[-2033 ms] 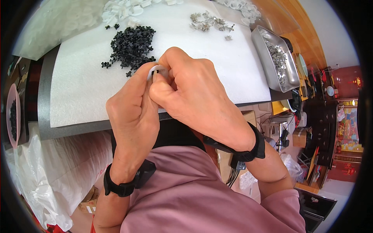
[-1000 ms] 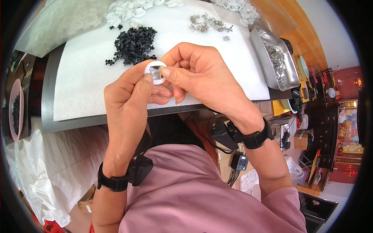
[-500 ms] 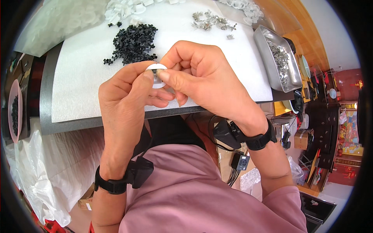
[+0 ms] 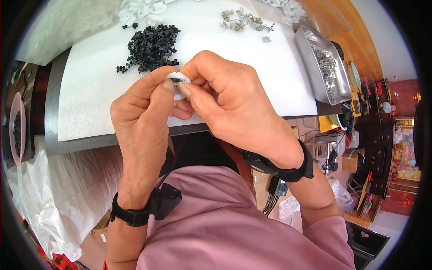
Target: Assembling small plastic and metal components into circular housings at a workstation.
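Observation:
Both hands meet over the near part of the table around a small round white plastic piece with a black part set in its middle. My left hand pinches its left side, thumb on the face. My right hand grips the right side, the thumb pressed close to the black part. Fingers cover much of the white piece's lower half. Just beyond my left hand lies a heap of small black cross-shaped plastic parts.
White foam sheet covers the table. Small metal clips lie at the far right, near a metal tray of similar pieces. White plastic parts and a filled clear bag are at the back. A pink bowl stands left.
My right hand has rolled over a little, its wrist moving inward, and its thumb now sits lower on the white piece. Both hands have shifted slightly left.

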Demonstrator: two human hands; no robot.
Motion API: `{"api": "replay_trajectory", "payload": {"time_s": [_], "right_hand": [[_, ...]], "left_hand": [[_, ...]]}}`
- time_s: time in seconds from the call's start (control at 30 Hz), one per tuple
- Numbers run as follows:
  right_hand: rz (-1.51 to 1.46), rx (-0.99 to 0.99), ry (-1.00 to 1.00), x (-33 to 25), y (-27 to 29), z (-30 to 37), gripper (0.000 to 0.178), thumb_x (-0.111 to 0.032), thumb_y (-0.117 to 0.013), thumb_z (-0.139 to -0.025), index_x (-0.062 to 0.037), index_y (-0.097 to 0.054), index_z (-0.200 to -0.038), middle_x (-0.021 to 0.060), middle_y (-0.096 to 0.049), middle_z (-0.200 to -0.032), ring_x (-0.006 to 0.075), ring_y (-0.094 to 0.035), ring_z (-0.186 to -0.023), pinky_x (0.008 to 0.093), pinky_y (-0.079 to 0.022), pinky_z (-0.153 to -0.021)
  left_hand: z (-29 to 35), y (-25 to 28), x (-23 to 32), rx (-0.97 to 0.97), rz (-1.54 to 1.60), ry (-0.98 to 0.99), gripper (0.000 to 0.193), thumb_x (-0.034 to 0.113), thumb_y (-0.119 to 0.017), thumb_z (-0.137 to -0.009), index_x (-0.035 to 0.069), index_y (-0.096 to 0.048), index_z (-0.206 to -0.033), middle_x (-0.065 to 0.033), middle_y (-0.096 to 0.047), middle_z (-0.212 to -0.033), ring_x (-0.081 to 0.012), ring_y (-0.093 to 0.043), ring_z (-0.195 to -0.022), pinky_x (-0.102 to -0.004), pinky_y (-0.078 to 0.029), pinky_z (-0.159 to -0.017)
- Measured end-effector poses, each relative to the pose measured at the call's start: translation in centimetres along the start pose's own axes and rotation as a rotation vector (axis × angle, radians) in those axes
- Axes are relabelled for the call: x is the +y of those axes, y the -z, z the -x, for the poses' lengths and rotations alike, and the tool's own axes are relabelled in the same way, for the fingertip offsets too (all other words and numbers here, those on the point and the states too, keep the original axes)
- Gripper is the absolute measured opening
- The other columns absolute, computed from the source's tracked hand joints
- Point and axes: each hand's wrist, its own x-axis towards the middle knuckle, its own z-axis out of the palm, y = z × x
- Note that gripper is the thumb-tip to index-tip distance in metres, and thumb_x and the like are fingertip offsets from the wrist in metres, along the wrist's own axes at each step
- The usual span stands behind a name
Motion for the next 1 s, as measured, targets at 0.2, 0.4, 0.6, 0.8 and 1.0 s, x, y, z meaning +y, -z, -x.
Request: {"api": "replay_trajectory", "payload": {"time_s": [0.2,0.4,0.6,0.8,1.0], "right_hand": [[0.267,0.090,0.212,-0.1,0.0,0.1,0.004,0.004,-0.054,-0.087,0.0014,-0.055,-0.090,0.0070,-0.059,-0.071,0.0097,-0.059,-0.064,0.0239,-0.046,-0.055],[0.258,0.094,0.249,0.3,0.0,-0.2,0.004,0.001,-0.056,-0.088,0.0015,-0.057,-0.092,0.0051,-0.060,-0.076,0.0084,-0.058,-0.066,0.0251,-0.047,-0.057],[-0.250,0.104,-0.122,-0.5,0.0,-0.1,0.010,-0.005,-0.060,-0.085,0.0042,-0.055,-0.087,0.0087,-0.062,-0.072,0.0118,-0.057,-0.061,0.0272,-0.046,-0.053],[-0.272,0.066,-0.260,-1.3,0.4,-0.5,0.013,-0.007,-0.062,-0.085,0.0041,-0.056,-0.084,0.0062,-0.061,-0.071,0.0084,-0.055,-0.061,0.0247,-0.044,-0.052],[-0.231,0.060,-0.244,-0.8,0.4,-0.5,0.013,-0.010,-0.062,-0.087,0.0007,-0.056,-0.085,0.0014,-0.059,-0.071,0.0038,-0.053,-0.061,0.0201,-0.042,-0.050]], "left_hand": [[-0.2,0.0,-0.1,-0.027,0.028,-0.020,0.022,0.002,-0.049,-0.092,-0.008,-0.064,-0.105,-0.0091,-0.067,-0.082,-0.0108,-0.063,-0.067,-0.0223,-0.052,-0.063],[-0.2,0.0,0.4,-0.024,0.121,0.012,0.021,0.003,-0.051,-0.092,-0.007,-0.064,-0.106,-0.0108,-0.068,-0.089,-0.0127,-0.065,-0.075,-0.0244,-0.055,-0.068],[-0.1,0.0,0.2,0.004,0.120,0.003,0.022,0.003,-0.052,-0.091,-0.007,-0.064,-0.105,-0.0115,-0.068,-0.088,-0.0132,-0.065,-0.074,-0.0239,-0.054,-0.068],[-0.1,0.0,0.4,0.009,0.063,-0.011,0.023,0.003,-0.051,-0.090,-0.008,-0.065,-0.104,-0.0115,-0.068,-0.087,-0.0131,-0.065,-0.073,-0.0227,-0.053,-0.067],[0.1,-0.2,0.4,0.028,0.063,0.005,0.023,0.003,-0.052,-0.090,-0.008,-0.065,-0.104,-0.0111,-0.068,-0.086,-0.0128,-0.065,-0.072,-0.0228,-0.053,-0.067]]}}
